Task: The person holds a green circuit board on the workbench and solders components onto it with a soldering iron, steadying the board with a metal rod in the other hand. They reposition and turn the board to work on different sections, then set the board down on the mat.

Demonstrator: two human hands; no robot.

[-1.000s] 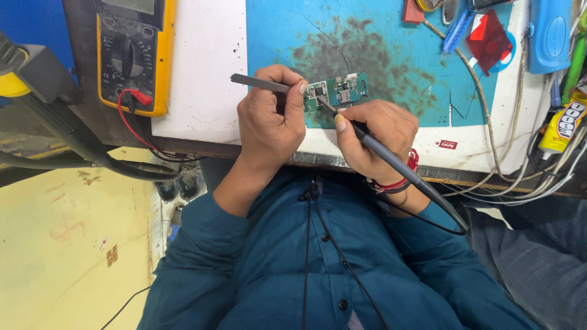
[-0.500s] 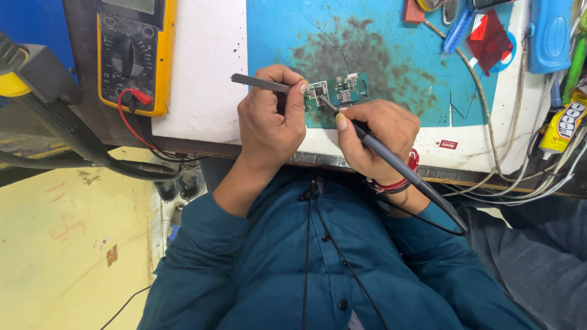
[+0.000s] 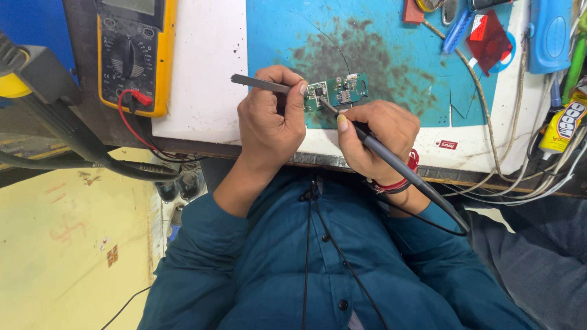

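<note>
A small green circuit board (image 3: 340,91) lies on the blue work mat (image 3: 391,55) near the bench's front edge. My left hand (image 3: 269,119) grips metal tweezers (image 3: 260,83), their tips at the board's left end. My right hand (image 3: 376,137) holds a dark soldering iron (image 3: 403,171) like a pen, its tip touching the board's left part. The iron's cable runs back past my wrist, which wears red thread bands.
A yellow multimeter (image 3: 131,52) with a red lead sits at the left on the bench. A red plastic piece (image 3: 489,40), a blue case (image 3: 549,33), a glue tube (image 3: 565,122) and several cables crowd the right. A grey arm (image 3: 55,116) juts at the far left.
</note>
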